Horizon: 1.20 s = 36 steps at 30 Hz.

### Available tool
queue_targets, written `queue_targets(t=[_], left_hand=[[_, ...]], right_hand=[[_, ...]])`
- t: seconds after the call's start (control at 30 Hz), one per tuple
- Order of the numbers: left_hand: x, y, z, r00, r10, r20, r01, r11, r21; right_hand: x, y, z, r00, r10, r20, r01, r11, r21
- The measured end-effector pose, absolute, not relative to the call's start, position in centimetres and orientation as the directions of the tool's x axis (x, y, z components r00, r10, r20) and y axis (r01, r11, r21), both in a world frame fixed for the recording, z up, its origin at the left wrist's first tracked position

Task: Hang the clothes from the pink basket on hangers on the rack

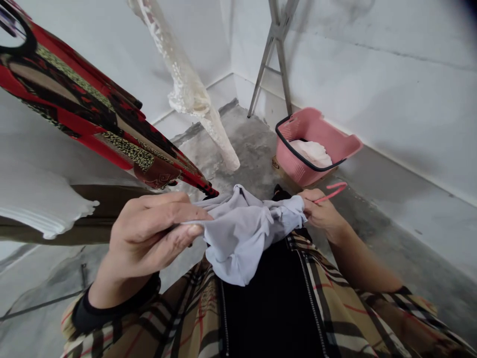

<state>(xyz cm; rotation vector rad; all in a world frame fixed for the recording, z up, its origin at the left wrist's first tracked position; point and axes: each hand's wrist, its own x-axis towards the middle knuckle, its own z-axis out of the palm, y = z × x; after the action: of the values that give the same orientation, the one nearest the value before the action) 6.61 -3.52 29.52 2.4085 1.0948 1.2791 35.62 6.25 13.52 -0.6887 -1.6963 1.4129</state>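
Observation:
A light grey-blue garment (242, 233) stretches bunched between my two hands, its exact kind hidden by the folds. My left hand (156, 233) pinches one edge of it between thumb and fingers. On the other side, my right hand (316, 206) is closed on the opposite end of the garment and on a pink clothes hanger (335, 191), whose hooked end sticks out to the right. The rest of the hanger is hidden by the hand and cloth.
A pink basket (320, 134) with a black handle holds pale cloth (312, 152) by the wall. Red patterned clothing (122, 134) and a white lacy garment (190, 89) hang at left and ahead. A metal stand (278, 32) leans behind.

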Motion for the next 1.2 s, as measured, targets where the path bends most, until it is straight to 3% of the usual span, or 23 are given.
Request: queue_targets(t=[0.1,0.2,0.27,0.33,0.43,0.53,0.6,0.67,0.73,0.8,0.9,0.97,1.07,1.2], left_hand=[[6.2,-2.9,30.2,0.488,0.724,0.489,0.736,-0.642,0.216],[6.2,-2.0,29.9,0.475,0.726,0.497,0.871,-0.469,-0.146],[6.8,-1.5,29.3,0.518,0.725,0.454,0.855,-0.429,-0.291],[7.6,-1.1,28.5,0.575,0.719,0.391,0.815,-0.456,-0.358],[8.5,-0.7,27.4,0.584,0.69,0.428,0.811,-0.464,-0.357],[8.1,-0.4,26.7,0.512,0.674,0.532,0.856,-0.449,-0.256],[7.4,-0.3,26.6,0.447,0.69,0.57,0.887,-0.425,-0.182],[6.6,-0.4,26.8,0.384,0.698,0.604,0.912,-0.387,-0.133],[6.0,-0.5,26.9,0.342,0.689,0.639,0.929,-0.351,-0.119],[5.6,-0.7,27.0,0.323,0.683,0.655,0.936,-0.334,-0.114],[5.5,-0.8,27.0,0.31,0.687,0.658,0.937,-0.339,-0.087],[5.6,-0.7,26.9,0.301,0.676,0.672,0.936,-0.344,-0.073],[6.1,-0.7,26.6,0.309,0.671,0.674,0.934,-0.348,-0.081],[6.6,-0.9,26.3,0.366,0.667,0.649,0.908,-0.407,-0.095]], right_hand=[[35.0,6.7,15.3,-0.513,0.776,0.367,-0.148,0.341,-0.928],[34.0,7.2,18.2,-0.534,0.681,0.501,-0.129,0.52,-0.844],[33.0,7.4,20.0,-0.553,0.617,0.56,-0.132,0.598,-0.79],[31.9,7.7,21.5,-0.571,0.564,0.596,-0.153,0.641,-0.753],[30.6,8.2,22.8,-0.585,0.507,0.633,-0.187,0.675,-0.714],[30.5,8.6,23.0,-0.52,0.54,0.662,-0.155,0.702,-0.695],[31.1,9.0,22.1,-0.352,0.617,0.704,-0.08,0.73,-0.679],[32.0,9.6,19.8,-0.048,0.703,0.71,0.004,0.711,-0.703],[32.7,10.2,16.4,0.306,0.763,0.57,-0.017,0.603,-0.798],[32.7,10.3,12.5,0.49,0.826,0.278,-0.183,0.409,-0.894],[31.5,9.3,8.0,0.299,0.936,-0.185,-0.391,-0.056,-0.919],[30.2,8.3,6.6,0.052,0.938,-0.342,-0.385,-0.297,-0.874],[28.1,7.7,6.7,-0.247,0.891,-0.381,-0.301,-0.445,-0.844],[25.4,8.9,7.3,-0.457,0.804,-0.382,-0.182,-0.504,-0.844]])
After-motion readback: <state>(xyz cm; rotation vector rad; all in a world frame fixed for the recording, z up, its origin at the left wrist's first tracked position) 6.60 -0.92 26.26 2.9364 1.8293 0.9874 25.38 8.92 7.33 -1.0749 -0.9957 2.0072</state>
